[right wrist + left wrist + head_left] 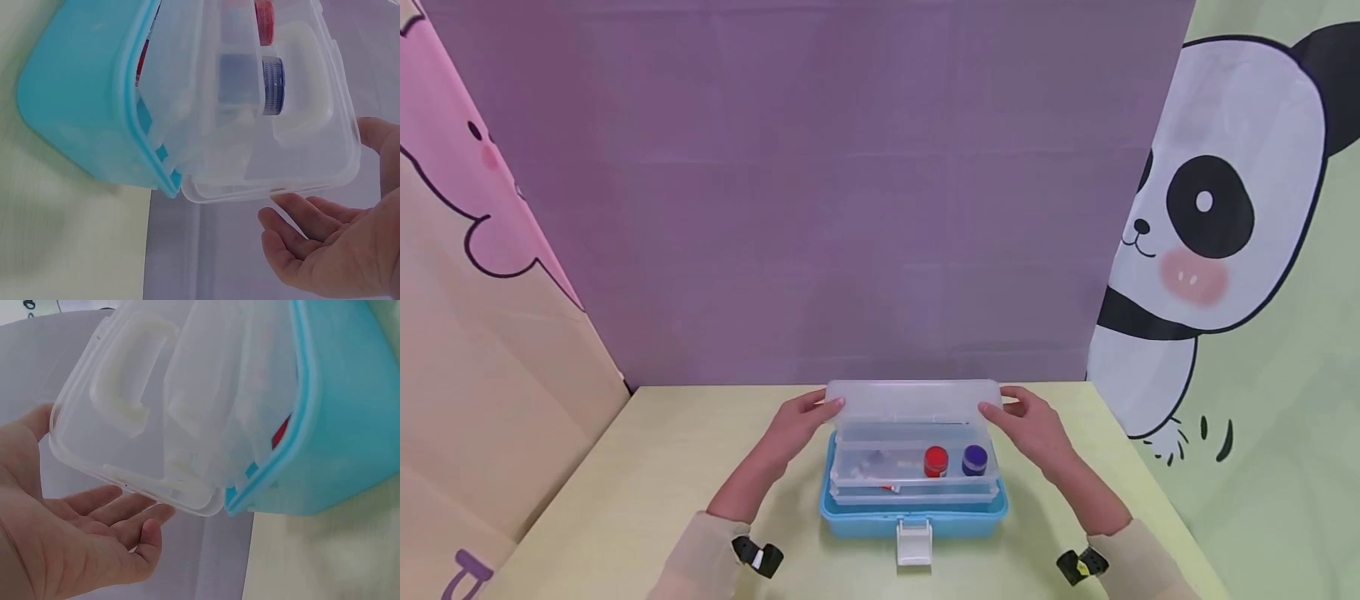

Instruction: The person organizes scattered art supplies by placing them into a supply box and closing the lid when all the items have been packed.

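A blue storage box [917, 523] stands on the table with its clear lid [913, 402] raised at the back. My left hand [796, 425] holds the lid's left end, thumb at the front and fingers at the side, as the left wrist view shows. My right hand [1030, 423] holds the opposite end in the same way, its thumb at the lid edge in the right wrist view. Translucent trays [880, 468] stand raised inside the box. A red-capped jar [936, 461] and a purple-capped jar [974, 460] sit in the upper tray.
The white latch [914, 543] hangs down at the box's front. A white handle [115, 375] is on the lid. The pale wooden table [647, 475] meets a purple cloth backdrop [850, 208]. Printed cloths with cartoon animals, one a panda [1232, 108], hang at both sides.
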A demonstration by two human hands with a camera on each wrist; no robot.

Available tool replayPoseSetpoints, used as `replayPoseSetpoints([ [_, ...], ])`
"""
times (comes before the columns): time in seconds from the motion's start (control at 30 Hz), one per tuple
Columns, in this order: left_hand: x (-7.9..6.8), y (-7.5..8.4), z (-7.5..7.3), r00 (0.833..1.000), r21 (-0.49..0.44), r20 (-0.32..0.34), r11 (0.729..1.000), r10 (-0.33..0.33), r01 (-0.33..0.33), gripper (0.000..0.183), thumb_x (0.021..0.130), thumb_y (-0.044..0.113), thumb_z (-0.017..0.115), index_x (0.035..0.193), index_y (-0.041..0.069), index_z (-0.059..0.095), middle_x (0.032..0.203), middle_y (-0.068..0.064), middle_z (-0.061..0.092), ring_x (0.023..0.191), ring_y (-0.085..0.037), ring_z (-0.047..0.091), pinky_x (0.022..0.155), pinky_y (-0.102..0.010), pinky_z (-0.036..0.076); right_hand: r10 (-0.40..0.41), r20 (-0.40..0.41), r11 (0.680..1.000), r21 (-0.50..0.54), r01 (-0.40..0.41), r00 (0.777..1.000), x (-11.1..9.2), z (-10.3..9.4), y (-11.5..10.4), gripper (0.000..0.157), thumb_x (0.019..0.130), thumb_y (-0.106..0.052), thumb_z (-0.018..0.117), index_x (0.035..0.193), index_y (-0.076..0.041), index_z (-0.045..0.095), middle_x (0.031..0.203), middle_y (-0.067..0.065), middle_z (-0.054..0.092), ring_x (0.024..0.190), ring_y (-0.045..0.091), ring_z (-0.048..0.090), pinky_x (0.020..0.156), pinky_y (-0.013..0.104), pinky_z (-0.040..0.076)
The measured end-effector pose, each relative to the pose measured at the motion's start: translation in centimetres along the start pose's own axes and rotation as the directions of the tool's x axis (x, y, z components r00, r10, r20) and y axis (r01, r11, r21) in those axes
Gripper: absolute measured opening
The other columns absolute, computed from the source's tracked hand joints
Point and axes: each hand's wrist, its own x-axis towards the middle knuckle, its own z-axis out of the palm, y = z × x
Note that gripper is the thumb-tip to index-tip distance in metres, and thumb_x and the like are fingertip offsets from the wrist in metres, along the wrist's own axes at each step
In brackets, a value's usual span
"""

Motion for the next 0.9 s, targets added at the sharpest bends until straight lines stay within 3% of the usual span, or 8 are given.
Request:
replayPoseSetpoints([
  [0.23,-0.9,-0.7,0.1,0.998,-0.015,0.015,0.998,0.062,-0.062,0.076,0.070,0.060,0.060,0.133,0.025,0.036,0.128,0.000,0.042,0.117,-0.019,0.041,0.093,-0.044,0.035,0.003,0.026,1.000,-0.011,-0.003,1.000,-1.0,-0.3,-0.2,0.074,0.070,-0.061,0.059,0.126,-0.016,0.042,0.114,0.007,0.053,0.102,0.023,0.052,0.076,0.037,0.047],
  [0.4,-1.6,-1.5,0.4,0.993,-0.016,0.019,0.993,0.116,-0.116,0.070,0.072,0.056,0.061,0.132,0.032,0.034,0.124,0.000,0.046,0.113,-0.017,0.045,0.090,-0.042,0.039,-0.034,0.017,0.999,-0.032,0.034,0.999,-1.9,0.0,0.2,0.071,0.071,-0.059,0.061,0.125,-0.015,0.044,0.109,0.007,0.056,0.099,0.023,0.053,0.074,0.039,0.048],
  [0.6,-2.1,-1.9,0.8,0.985,-0.024,0.026,0.986,0.168,-0.167,0.070,0.074,0.050,0.062,0.134,0.029,0.033,0.120,-0.002,0.051,0.109,-0.019,0.049,0.087,-0.039,0.042,-0.085,0.016,0.995,-0.045,0.086,0.996,-2.2,0.3,1.2,0.068,0.071,-0.058,0.061,0.125,-0.022,0.043,0.109,0.003,0.057,0.100,0.022,0.053,0.073,0.037,0.048],
  [0.73,-2.8,-1.8,0.8,0.983,-0.037,0.046,0.984,0.178,-0.176,0.068,0.077,0.046,0.062,0.135,0.030,0.032,0.125,-0.002,0.047,0.114,-0.021,0.045,0.086,-0.038,0.043,-0.127,0.006,0.991,-0.038,0.127,0.992,-2.5,0.5,1.8,0.066,0.072,-0.055,0.062,0.127,-0.025,0.041,0.108,0.002,0.058,0.100,0.021,0.053,0.072,0.036,0.048],
  [0.9,-3.5,-2.3,1.1,0.984,-0.016,0.044,0.985,0.174,-0.173,0.066,0.077,0.046,0.062,0.134,0.034,0.032,0.130,-0.003,0.043,0.118,-0.023,0.041,0.090,-0.041,0.039,-0.119,-0.003,0.992,-0.042,0.119,0.993,-3.1,1.2,2.4,0.070,0.072,-0.055,0.062,0.130,-0.024,0.039,0.110,0.007,0.057,0.105,0.027,0.051,0.077,0.043,0.047],
])
